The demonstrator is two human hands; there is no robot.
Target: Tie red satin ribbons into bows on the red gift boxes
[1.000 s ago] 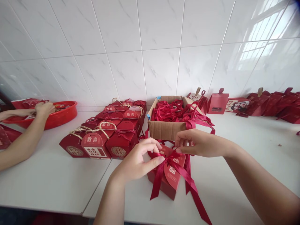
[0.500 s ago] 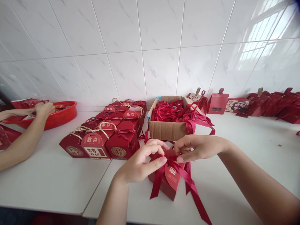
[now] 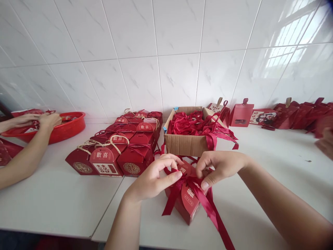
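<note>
A small red gift box (image 3: 186, 205) with pale lettering stands on the white table between my hands. Dark red satin ribbon (image 3: 208, 203) crosses at its top, a short tail hanging on the left and longer ones trailing to the right. My left hand (image 3: 156, 177) pinches the ribbon at the left of the crossing between thumb and fingers. On the other side, my right hand (image 3: 221, 168) has thumb and bent fingers closed on the ribbon; its fingertips are partly hidden.
Behind stands a cardboard box (image 3: 186, 145) of loose ribbons. Packed red gift boxes (image 3: 105, 161) sit to the left. A co-worker's hands (image 3: 49, 121) work at a red basin (image 3: 82, 126). Another person's hand (image 3: 326, 142) shows at the right edge, near more red boxes (image 3: 286, 114).
My hands have drawn slightly apart, pulling the ribbon sideways, and the box has turned a little. Another person's hand has come in at the right edge.
</note>
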